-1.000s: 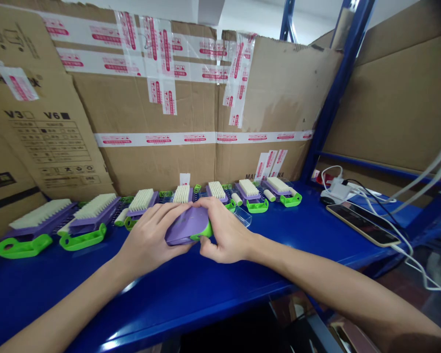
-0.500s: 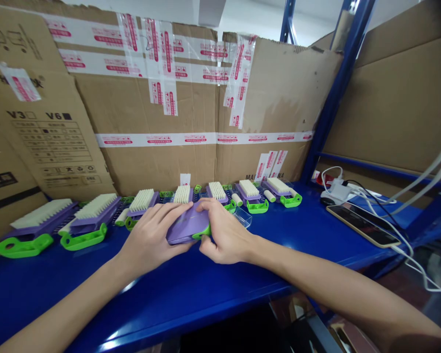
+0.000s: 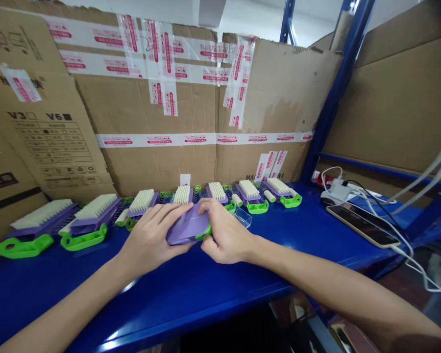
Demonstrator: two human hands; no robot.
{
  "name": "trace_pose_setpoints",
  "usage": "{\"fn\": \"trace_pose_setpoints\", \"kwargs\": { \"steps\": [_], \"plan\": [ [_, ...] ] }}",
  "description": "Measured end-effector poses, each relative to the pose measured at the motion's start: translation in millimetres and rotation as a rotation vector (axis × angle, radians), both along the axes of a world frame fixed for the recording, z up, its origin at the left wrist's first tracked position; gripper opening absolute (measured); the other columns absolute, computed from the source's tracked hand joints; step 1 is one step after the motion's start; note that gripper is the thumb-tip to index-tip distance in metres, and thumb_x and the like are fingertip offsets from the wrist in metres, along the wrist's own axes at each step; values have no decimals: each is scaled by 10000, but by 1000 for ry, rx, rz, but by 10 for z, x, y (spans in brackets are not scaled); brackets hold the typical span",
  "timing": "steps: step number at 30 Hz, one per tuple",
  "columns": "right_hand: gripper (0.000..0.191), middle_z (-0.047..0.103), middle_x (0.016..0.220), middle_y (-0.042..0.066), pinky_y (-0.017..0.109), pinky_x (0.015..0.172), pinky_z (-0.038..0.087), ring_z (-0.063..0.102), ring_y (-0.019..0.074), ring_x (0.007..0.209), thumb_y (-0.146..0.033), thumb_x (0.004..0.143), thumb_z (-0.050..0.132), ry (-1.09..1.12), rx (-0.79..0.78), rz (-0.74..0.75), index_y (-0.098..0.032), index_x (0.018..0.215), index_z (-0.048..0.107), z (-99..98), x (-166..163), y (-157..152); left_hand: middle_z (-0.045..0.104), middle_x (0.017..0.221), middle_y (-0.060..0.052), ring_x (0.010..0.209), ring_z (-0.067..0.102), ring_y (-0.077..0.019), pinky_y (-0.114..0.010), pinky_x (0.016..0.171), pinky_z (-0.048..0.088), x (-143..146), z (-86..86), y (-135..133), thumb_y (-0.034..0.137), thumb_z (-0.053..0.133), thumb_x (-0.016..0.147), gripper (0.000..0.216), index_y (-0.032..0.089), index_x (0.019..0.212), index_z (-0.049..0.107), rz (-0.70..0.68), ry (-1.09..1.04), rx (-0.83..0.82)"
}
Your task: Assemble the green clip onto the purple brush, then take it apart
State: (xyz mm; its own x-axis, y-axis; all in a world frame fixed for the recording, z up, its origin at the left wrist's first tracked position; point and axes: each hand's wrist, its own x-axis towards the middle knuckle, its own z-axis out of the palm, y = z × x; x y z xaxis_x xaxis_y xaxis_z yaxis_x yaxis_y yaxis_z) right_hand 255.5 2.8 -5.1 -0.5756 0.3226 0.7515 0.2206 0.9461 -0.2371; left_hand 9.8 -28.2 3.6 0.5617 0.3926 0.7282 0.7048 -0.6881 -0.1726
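Both of my hands grip one purple brush body (image 3: pixel 186 229) with a green handle (image 3: pixel 205 230), held just above the blue shelf (image 3: pixel 213 284). My left hand (image 3: pixel 150 240) wraps its left end from the side. My right hand (image 3: pixel 224 233) closes over its right end, fingers pinched on the green part. A clear plastic piece (image 3: pixel 242 215) lies right behind my right hand.
A row of several purple brushes with white bristles and green handles (image 3: pixel 88 215) lines the back, with small white rollers (image 3: pixel 269 195) between. Taped cardboard boxes (image 3: pixel 161 122) stand behind. A phone (image 3: pixel 362 224), a charger (image 3: pixel 338 189) and cables lie at right.
My right hand has slid a little further over the brush's green end, and the brush has tipped slightly. The left hand has barely moved.
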Motion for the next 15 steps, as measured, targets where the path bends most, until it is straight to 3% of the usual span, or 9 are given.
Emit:
{"fn": "trace_pose_setpoints", "kwargs": {
  "steps": [8, 15],
  "plan": [
    [526, 592, 1285, 160, 582, 1077, 578, 608, 343, 1233, -272, 825, 571, 15, 5, 18, -229, 1322, 401, -18, 22, 63, 736, 1366, -149, 1207, 717, -356, -506, 1056, 537, -17, 10, -6, 380, 789, 981, 671, 230, 1566, 497, -21, -4, -43],
    [552, 619, 1342, 180, 574, 1076, 579, 640, 348, 1251, -393, 964, 619, 37, -23, 51, -207, 1436, 402, 35, 72, 67, 726, 1374, -140, 1215, 714, -351, -517, 1067, 547, 6, 16, -10, 392, 786, 976, 650, 252, 1544, 503, -39, -60, -77]
  ]
}}
